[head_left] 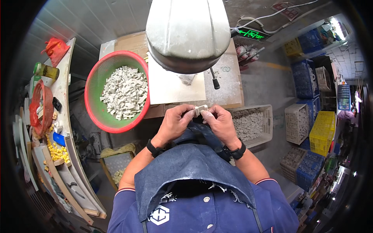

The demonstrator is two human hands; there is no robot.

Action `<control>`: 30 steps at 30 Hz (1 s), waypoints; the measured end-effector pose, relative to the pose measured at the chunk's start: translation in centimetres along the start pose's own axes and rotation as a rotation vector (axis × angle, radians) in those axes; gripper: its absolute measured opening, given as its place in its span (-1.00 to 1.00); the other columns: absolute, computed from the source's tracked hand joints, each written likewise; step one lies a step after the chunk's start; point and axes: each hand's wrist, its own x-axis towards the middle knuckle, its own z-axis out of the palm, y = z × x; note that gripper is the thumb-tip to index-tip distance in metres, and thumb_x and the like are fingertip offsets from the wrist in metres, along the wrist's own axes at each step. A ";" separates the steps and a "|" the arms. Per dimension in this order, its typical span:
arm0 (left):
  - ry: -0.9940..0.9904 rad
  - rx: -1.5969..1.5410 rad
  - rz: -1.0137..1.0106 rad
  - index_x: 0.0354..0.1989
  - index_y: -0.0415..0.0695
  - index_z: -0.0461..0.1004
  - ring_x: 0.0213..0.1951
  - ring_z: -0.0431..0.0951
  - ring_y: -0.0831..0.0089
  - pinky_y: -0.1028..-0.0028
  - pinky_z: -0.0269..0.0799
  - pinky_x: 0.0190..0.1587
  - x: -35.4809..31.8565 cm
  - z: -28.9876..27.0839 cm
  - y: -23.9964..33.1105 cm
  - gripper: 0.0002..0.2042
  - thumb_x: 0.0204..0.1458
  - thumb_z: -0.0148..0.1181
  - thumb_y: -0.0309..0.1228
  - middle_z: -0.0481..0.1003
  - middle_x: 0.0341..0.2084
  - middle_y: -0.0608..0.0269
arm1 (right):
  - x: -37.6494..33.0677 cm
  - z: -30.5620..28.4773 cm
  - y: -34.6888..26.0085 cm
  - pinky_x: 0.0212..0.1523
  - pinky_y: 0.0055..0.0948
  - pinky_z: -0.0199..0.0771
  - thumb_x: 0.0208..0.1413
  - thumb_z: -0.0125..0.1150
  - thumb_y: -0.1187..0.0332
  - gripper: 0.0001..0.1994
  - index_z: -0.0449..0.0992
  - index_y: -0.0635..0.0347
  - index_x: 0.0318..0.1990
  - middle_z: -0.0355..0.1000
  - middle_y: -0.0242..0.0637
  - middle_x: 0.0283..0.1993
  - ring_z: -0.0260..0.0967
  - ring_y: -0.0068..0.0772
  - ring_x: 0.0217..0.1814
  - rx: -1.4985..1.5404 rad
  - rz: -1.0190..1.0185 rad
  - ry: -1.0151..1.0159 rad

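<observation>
Between my two hands is a small off-white block-like piece (199, 109), pinched by the fingertips from both sides. My left hand (177, 117) grips its left end with thumb and forefinger. At its right end, my right hand (220, 119) has its thumb and forefinger closed on it. Both hands are in front of the work table's near edge, below a large pale machine head (186, 35) with a black-knobbed lever (216, 83). To the left stands a red-rimmed green basket (90, 108) holding many similar white pieces (124, 91).
A white crate (266, 120) of small pale pieces stands right of my right hand. Stacked blue crates (305, 79) and a yellow crate (322, 130) line the right side. On the left, a shelf (67, 93) carries a jar (48, 71) and yellow pieces (56, 149).
</observation>
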 end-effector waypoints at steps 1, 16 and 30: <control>-0.038 -0.069 -0.052 -0.10 -0.29 0.55 -0.35 0.60 0.44 0.44 0.49 -0.26 0.1 -0.1 -0.4 -0.83 0.20 0.14 -0.49 0.62 -0.38 0.07 | 0.1 0.4 -0.3 -0.30 -0.57 0.47 0.26 0.23 0.37 -0.79 0.44 0.35 -0.11 0.51 -0.36 -0.34 0.43 -0.64 -0.36 -0.002 0.002 0.000; 0.013 0.311 0.369 -0.07 -0.22 0.53 -0.25 0.61 0.07 0.27 0.55 -0.17 -0.1 -1.9 0.1 -0.74 0.04 0.30 -0.52 0.58 -0.25 0.01 | 2.0 1.4 -1.3 -0.21 -0.50 0.58 0.36 0.07 0.37 -0.75 0.46 0.39 0.03 0.53 -0.21 -0.15 0.50 -0.49 -0.26 0.578 0.144 -0.216; 0.041 0.237 0.248 -0.06 -0.19 0.56 -0.25 0.61 0.09 0.27 0.53 -0.20 -0.3 -2.0 -0.7 -0.78 0.11 0.26 -0.49 0.59 -0.32 0.01 | 2.3 1.6 -0.8 -0.09 -0.40 0.58 0.40 0.00 0.31 -0.71 0.46 0.37 0.05 0.52 -0.18 -0.10 0.50 -0.44 -0.17 0.665 0.159 -0.248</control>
